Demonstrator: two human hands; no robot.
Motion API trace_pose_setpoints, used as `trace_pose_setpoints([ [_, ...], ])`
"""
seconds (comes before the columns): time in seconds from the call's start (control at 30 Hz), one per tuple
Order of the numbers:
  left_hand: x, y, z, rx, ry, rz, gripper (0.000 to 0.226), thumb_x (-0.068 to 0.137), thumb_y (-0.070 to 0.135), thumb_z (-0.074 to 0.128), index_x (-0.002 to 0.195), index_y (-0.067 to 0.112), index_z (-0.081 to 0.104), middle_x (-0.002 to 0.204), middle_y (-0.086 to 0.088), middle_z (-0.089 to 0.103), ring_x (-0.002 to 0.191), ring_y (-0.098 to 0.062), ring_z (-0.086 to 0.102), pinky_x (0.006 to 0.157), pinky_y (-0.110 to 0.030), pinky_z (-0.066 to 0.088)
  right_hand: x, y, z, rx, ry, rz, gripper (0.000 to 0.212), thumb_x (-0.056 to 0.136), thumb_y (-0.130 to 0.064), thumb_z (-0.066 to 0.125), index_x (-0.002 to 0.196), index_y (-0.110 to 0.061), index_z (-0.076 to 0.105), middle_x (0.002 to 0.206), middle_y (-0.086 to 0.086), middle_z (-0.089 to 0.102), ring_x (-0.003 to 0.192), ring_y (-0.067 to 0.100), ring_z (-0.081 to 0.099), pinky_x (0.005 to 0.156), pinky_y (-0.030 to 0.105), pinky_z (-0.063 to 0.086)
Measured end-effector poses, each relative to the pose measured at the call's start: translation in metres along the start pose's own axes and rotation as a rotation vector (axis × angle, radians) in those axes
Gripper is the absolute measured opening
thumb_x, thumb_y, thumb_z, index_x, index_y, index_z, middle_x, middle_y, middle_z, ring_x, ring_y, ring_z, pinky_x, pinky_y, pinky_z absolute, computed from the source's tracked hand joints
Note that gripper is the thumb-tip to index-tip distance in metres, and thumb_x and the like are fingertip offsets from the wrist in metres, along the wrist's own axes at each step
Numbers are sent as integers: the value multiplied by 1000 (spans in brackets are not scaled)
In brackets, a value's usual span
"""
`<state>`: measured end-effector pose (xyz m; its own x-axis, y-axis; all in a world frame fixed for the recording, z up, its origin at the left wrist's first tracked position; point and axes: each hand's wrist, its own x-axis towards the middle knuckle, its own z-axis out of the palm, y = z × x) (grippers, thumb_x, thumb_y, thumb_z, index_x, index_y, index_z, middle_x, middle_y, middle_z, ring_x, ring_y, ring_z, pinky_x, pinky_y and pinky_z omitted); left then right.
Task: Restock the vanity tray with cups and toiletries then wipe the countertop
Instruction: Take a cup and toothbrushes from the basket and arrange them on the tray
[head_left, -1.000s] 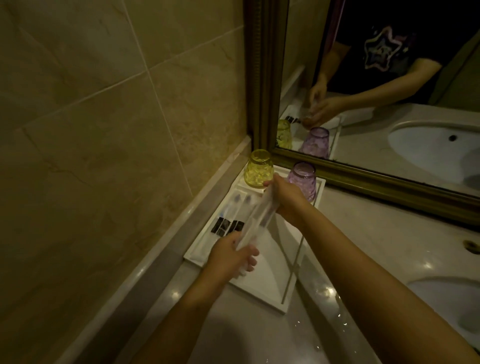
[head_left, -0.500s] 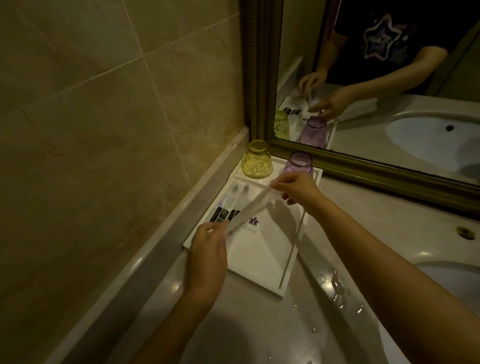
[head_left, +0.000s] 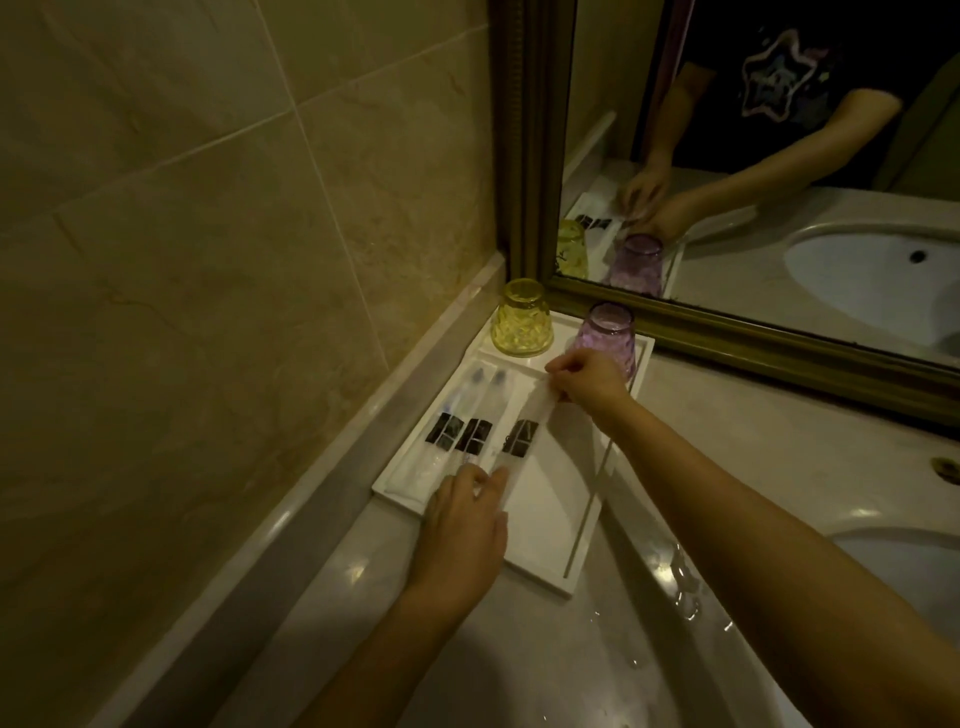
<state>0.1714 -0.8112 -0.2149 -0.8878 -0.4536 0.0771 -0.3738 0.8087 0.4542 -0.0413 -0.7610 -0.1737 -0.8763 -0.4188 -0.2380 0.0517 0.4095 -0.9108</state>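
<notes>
A white vanity tray lies on the countertop in the corner by the wall. At its far end stand an upturned yellow cup and an upturned purple cup. Two wrapped toothbrush packets with black labels lie side by side along the tray's left part. A third clear packet rests flat beside them. My left hand pinches its near end and my right hand pinches its far end.
A tiled wall runs along the left. A gold-framed mirror stands behind the tray. A sink basin lies at the right. Water drops shine on the marble countertop right of the tray.
Both hands have lowered the third packet from above the tray down flat onto it, next to the two packets lying there.
</notes>
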Motion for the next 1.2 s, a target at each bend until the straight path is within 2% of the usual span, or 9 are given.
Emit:
trace_pose_setpoints([
  [0.07,0,-1,1,49,-21,19,47,89,36,47,132,32,31,130,1,39,114,-15,39,96,-31,42,1,6,5,1,10,-54,20,86,8,52,100,3,65,92,15,62,71,17,57,64,21,52],
  [0.17,0,2,1,60,-51,-37,55,87,47,44,138,32,30,133,3,36,118,-15,33,101,-32,35,3,12,11,-3,51,-117,20,87,6,52,101,2,65,102,19,66,86,21,57,79,31,51],
  [0.33,2,8,2,157,-47,-91,51,90,36,44,139,28,30,137,0,36,122,-17,34,105,-32,30,2,16,18,-88,101,-254,17,86,6,54,98,3,66,102,20,67,90,21,59,83,28,48],
  [0.53,7,10,0,249,-27,-131,43,92,23,40,136,24,35,139,-1,36,124,-17,34,104,-32,29,3,25,23,-501,112,-448,20,88,-3,51,98,-3,68,107,15,63,104,27,52,87,33,42],
  [0.63,7,11,-1,294,-34,-123,43,92,23,39,135,23,37,139,-1,36,125,-18,33,104,-33,28,0,32,25,-745,127,-545,25,91,-13,51,109,-7,67,116,10,57,111,25,44,90,32,38],
  [0.73,7,11,-3,300,-72,-108,43,91,30,39,134,23,37,137,-2,37,124,-18,34,104,-34,28,-4,34,25,-822,133,-574,30,95,-19,45,119,-11,61,122,7,53,115,24,40,92,30,35],
  [0.9,19,12,-15,300,-128,-87,47,90,47,40,130,22,41,131,-3,47,120,-21,42,100,-38,31,-11,30,19,-801,60,-590,32,95,-23,42,119,-10,59,121,10,51,111,24,41,91,32,36],
  [1.0,28,15,-24,218,-160,-113,53,89,47,43,135,22,33,135,-5,45,124,-24,42,101,-41,34,-17,30,16,-789,43,-572,35,92,-25,46,123,-12,56,125,11,49,114,24,41,94,33,37],
  [1.2,40,24,-45,283,-200,-189,51,88,45,46,132,20,38,138,-9,41,126,-29,37,101,-43,34,-37,27,-2,-786,-74,-473,49,89,-32,53,134,-14,44,138,14,43,126,29,36,102,38,35],
])
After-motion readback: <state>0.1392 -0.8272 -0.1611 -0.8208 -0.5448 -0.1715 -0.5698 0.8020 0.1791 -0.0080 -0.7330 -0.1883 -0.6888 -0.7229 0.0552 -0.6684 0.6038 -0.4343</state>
